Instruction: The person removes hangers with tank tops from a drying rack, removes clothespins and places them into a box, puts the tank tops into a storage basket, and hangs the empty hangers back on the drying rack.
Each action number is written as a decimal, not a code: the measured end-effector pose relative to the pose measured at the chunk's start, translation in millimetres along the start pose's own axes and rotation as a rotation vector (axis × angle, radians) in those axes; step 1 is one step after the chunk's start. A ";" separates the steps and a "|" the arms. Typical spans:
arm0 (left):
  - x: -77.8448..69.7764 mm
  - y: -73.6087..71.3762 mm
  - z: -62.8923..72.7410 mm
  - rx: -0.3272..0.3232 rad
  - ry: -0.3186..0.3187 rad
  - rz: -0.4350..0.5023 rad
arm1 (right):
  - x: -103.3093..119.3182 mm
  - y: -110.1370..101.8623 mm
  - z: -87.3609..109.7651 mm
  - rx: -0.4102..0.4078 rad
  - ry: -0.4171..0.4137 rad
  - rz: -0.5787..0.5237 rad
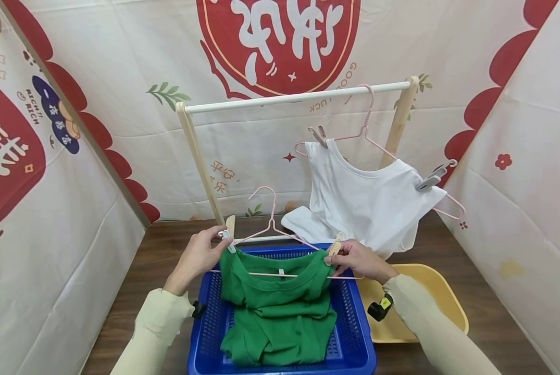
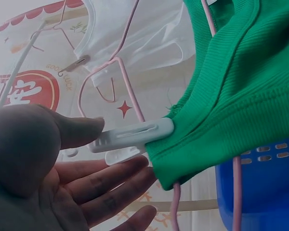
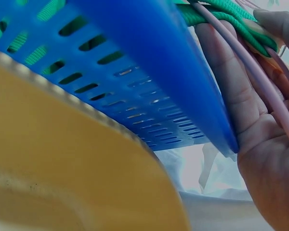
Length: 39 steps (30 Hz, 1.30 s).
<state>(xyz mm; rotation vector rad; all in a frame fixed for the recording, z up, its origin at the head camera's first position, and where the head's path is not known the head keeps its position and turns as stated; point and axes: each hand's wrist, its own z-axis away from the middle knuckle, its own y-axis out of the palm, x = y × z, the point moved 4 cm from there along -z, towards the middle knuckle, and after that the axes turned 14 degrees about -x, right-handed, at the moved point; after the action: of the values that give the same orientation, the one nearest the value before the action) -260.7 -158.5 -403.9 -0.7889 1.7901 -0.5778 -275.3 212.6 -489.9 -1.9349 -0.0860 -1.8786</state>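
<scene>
A green tank top [image 1: 280, 291] hangs on a pink hanger [image 1: 272, 224] over a blue basket [image 1: 369, 333], its lower part bunched inside. My left hand [image 1: 200, 255] pinches a white clothespin [image 2: 135, 134] that sits on the left shoulder strap. In the left wrist view the thumb lies on top of the clothespin, the fingers below. My right hand [image 1: 357, 259] pinches the tank top's right shoulder with the hanger, just under a beige clothespin [image 1: 336, 245]. Part of that grip is cut off at the edge of the right wrist view.
A white-barred rack [image 1: 298, 99] with wooden posts stands behind. On it a white top [image 1: 359, 187] hangs from another pink hanger [image 1: 368, 112], with a beige clip [image 1: 318, 136] and a grey clip [image 1: 432, 179]. A yellow tray [image 1: 448, 302] lies right of the basket.
</scene>
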 end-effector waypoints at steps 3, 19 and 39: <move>0.5 -1.2 1.6 0.006 0.008 0.000 | -0.4 0.2 0.0 0.011 -0.002 -0.006; -1.1 -5.1 6.9 0.025 0.007 0.002 | -2.2 1.4 -0.5 0.020 -0.004 -0.003; -4.2 -8.6 10.4 -0.116 0.107 -0.064 | 0.0 0.3 -1.1 0.029 -0.008 0.002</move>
<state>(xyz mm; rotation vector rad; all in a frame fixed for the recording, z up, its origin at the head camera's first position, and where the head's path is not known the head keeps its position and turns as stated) -247.9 -161.2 -398.7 -0.9123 1.9158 -0.5714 -276.3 212.0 -490.0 -1.9224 -0.1126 -1.8584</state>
